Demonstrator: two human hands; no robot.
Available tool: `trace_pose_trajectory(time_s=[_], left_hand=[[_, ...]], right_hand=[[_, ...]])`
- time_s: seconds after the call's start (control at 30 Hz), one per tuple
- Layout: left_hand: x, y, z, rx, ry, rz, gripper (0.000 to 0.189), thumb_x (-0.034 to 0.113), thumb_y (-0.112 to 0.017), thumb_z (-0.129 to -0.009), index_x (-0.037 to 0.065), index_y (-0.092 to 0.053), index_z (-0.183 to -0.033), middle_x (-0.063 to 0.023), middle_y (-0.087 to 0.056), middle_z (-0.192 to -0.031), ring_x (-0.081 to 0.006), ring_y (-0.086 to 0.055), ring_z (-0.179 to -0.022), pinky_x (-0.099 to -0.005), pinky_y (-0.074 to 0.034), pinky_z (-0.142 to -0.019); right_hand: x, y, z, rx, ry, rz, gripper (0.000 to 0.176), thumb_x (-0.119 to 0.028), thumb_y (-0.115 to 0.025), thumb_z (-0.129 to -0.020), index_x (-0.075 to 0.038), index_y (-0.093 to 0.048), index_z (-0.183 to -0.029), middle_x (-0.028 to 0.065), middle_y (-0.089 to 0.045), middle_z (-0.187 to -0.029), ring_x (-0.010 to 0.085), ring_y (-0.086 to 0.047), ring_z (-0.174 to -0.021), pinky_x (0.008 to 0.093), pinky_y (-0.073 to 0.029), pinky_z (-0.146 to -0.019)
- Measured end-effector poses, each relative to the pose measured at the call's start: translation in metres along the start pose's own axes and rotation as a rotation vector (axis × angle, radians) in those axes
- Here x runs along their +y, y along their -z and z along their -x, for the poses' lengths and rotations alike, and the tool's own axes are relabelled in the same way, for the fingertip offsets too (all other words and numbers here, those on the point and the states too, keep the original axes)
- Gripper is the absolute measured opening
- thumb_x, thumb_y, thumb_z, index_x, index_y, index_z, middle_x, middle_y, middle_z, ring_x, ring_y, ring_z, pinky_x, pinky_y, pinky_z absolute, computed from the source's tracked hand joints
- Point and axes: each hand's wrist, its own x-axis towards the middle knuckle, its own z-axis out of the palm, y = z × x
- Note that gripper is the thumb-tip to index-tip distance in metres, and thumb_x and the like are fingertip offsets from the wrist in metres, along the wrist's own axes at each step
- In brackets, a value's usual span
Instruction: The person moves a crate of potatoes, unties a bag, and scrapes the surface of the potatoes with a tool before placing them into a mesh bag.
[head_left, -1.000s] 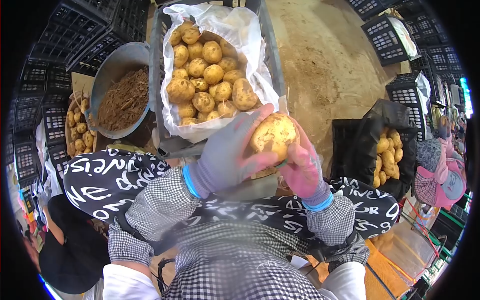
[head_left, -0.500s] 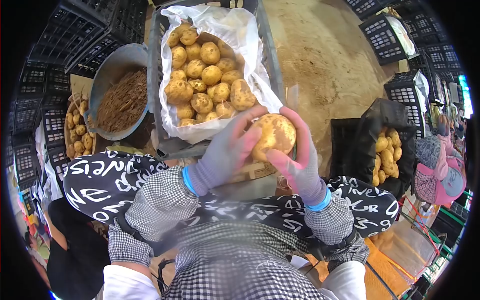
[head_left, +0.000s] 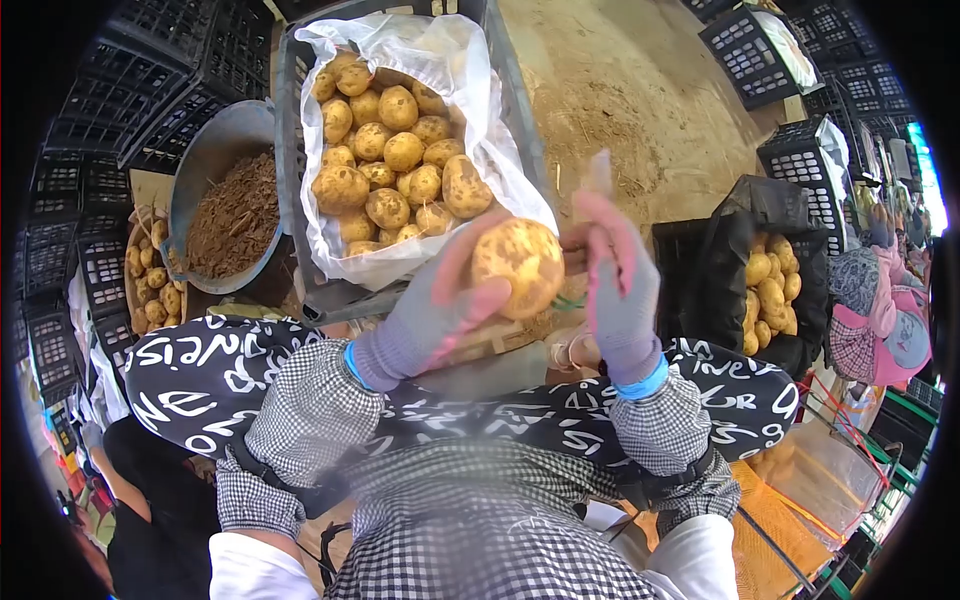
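A large round potato with brown patches rests in my left hand, gloved in grey and pink, with the fingers wrapped round its side and the thumb across its front. My right hand, gloved the same way, is just right of the potato, apart from it. Its fingers stretch upward and are partly blurred. Above their tips is a pale see-through strip I cannot make out. In front of me, a crate lined with a white plastic sheet holds several potatoes.
A tub of brown soil stands left of the crate, with a basket of potatoes beyond it. At right, a black-lined crate holds more potatoes. Black crates are stacked around. A person sits at far right.
My right hand has come off the potato and moved to the right. The potato stays in my left hand and has turned. My view has shifted slightly to the right.
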Motion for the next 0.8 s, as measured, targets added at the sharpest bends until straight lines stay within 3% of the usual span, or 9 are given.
trace_pose_trajectory(time_s=[0.13,0.33,0.4,0.43,0.53,0.63,0.8], left_hand=[[0.001,0.008,-0.003,0.029,-0.06,0.041,0.083,0.023,-0.071,-0.089,0.004,-0.018,-0.15,-0.0118,-0.043,-0.137,-0.0198,-0.048,-0.124,-0.0344,-0.046,-0.1],[0.003,0.004,-0.001,0.02,-0.02,0.08,0.081,0.019,-0.07,-0.089,0.005,-0.019,-0.151,-0.0107,-0.043,-0.137,-0.0193,-0.049,-0.122,-0.033,-0.048,-0.098],[0.003,0.005,-0.002,0.023,0.0,0.058,0.081,0.022,-0.07,-0.089,0.005,-0.019,-0.151,-0.0107,-0.043,-0.137,-0.019,-0.049,-0.122,-0.0328,-0.048,-0.097],[0.003,0.006,-0.002,0.026,0.011,0.046,0.082,0.023,-0.07,-0.089,0.006,-0.019,-0.151,-0.0106,-0.043,-0.137,-0.0189,-0.049,-0.122,-0.0327,-0.049,-0.096],[0.006,0.007,0.002,0.068,0.118,0.005,0.082,0.028,-0.07,-0.089,0.006,-0.02,-0.151,-0.0112,-0.043,-0.137,-0.0192,-0.05,-0.122,-0.033,-0.051,-0.094],[0.006,0.003,0.001,0.026,0.093,0.023,0.095,0.044,-0.072,-0.085,0.005,-0.015,-0.152,-0.0125,-0.044,-0.138,-0.0203,-0.055,-0.117,-0.0323,-0.05,-0.094],[0.012,0.005,0.003,0.012,0.117,-0.024,0.086,0.04,-0.068,-0.089,0.007,-0.019,-0.151,-0.0125,-0.045,-0.136,-0.0201,-0.055,-0.116,-0.033,-0.053,-0.09]], right_hand=[[-0.031,-0.004,0.006,0.004,-0.047,-0.119,0.045,-0.008,-0.042,-0.099,0.003,-0.04,-0.143,0.0018,-0.054,-0.072,0.0054,-0.044,-0.058,0.0198,-0.038,-0.053],[-0.016,-0.002,0.008,-0.136,-0.038,-0.148,0.051,-0.022,-0.053,-0.099,0.009,-0.043,-0.139,-0.0039,-0.048,-0.065,0.0019,-0.037,-0.05,0.0197,-0.029,-0.046],[-0.015,0.001,0.01,-0.205,-0.03,-0.116,0.047,-0.015,-0.053,-0.097,0.009,-0.045,-0.137,0.0009,-0.051,-0.087,0.0065,-0.043,-0.07,0.0229,-0.033,-0.062],[-0.016,0.002,0.012,-0.252,-0.024,-0.08,0.044,-0.005,-0.051,-0.095,0.008,-0.046,-0.136,0.0067,-0.054,-0.11,0.0117,-0.051,-0.091,0.0261,-0.038,-0.08],[-0.016,-0.001,0.015,-0.252,0.012,-0.074,0.044,-0.007,-0.052,-0.094,0.008,-0.047,-0.136,0.0065,-0.053,-0.11,0.0119,-0.051,-0.092,0.0259,-0.038,-0.08],[-0.017,0.0,0.012,-0.169,-0.004,-0.118,0.044,-0.006,-0.052,-0.094,0.007,-0.047,-0.136,0.0067,-0.054,-0.11,0.0121,-0.051,-0.092,0.0258,-0.039,-0.08],[-0.017,0.001,0.012,-0.16,-0.006,-0.113,0.043,-0.006,-0.052,-0.094,0.007,-0.048,-0.135,0.0071,-0.055,-0.111,0.0123,-0.052,-0.093,0.0257,-0.039,-0.081]])
